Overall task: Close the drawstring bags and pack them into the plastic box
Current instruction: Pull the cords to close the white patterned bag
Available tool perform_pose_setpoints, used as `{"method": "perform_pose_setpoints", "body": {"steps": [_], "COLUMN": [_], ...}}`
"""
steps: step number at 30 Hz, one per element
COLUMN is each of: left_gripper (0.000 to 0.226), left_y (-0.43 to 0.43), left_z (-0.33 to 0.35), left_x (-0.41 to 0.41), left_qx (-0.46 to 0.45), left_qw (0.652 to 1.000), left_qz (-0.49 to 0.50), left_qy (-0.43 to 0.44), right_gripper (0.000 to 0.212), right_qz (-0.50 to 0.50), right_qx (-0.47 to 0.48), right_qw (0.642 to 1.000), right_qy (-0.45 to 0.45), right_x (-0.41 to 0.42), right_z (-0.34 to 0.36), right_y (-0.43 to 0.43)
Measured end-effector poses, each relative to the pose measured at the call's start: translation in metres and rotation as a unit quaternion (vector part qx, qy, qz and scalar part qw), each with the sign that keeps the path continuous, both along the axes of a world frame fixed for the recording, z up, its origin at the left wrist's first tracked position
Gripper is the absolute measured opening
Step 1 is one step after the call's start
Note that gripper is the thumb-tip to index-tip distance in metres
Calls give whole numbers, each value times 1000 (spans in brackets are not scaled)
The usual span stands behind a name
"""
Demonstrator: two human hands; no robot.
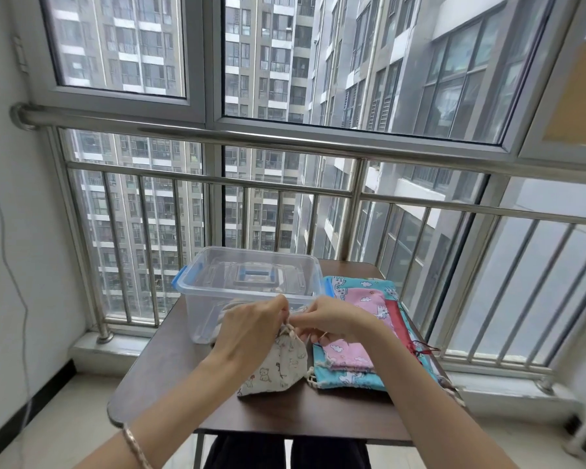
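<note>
I am gripping the gathered neck of the white bag point(278, 370) with my left hand point(251, 328), the fingers curled round the bunched cloth at its top. My right hand point(332, 319) is meeting it from the other side, its fingertips pinching the drawstring point(322, 334) right where the bag's mouth is puckering; a thin loop of that cord is showing just under my right fingers. The white bag, printed with little cats, is standing on the table point(170, 377) directly below my two sets of fingers, its base spreading out toward me. The plastic box point(247, 289) is sitting open just beyond my fingertips, its near wall almost touching my knuckles, with a blue latch point(177, 280) sticking out at its left end. Through the clear walls a lid handle point(254, 274) in blue is showing, though I cannot tell whether the lid is lying under the box or behind it. Something pale is showing through the box wall just past my left fingers; what it is I cannot tell. Under and to the right of my right hand the other bags are lying flat in a pile: a pink bag point(349, 357) on top of a blue bag point(362, 380), with a red bag point(398, 319) peeking out along the far edge. A bracelet point(134, 445) is circling my left wrist.
</note>
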State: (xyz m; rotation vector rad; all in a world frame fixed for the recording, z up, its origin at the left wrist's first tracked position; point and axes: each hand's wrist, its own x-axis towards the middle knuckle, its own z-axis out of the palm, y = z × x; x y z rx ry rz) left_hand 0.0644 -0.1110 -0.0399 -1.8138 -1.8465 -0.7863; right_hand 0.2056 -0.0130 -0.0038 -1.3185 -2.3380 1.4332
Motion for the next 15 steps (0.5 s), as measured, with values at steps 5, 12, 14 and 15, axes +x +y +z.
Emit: {"method": "perform_pose_setpoints", "body": {"steps": [5,12,14,15], "left_gripper": [7,9,11,12], "left_y": [1,-1,0,0], "left_z": [-7,-5,-2,0], "left_x": [3,0,-4,-6], "left_qx": [-14,3,-17,-31], "left_qw": [999,976,965,958], "left_qz": [-22,-99,-118,-124], "left_qy": [-48,-195,-232,-255], "right_gripper": [10,8,9,13], "right_qz": [14,18,10,6], "right_qx": [-48,55,65,58], "right_qw": [998,993,986,981], "right_qy": [23,101,154,187], "right_x": [2,0,0,0], "right_z": [0,-8,-9,-8], "right_y": [3,0,-3,-4]}}
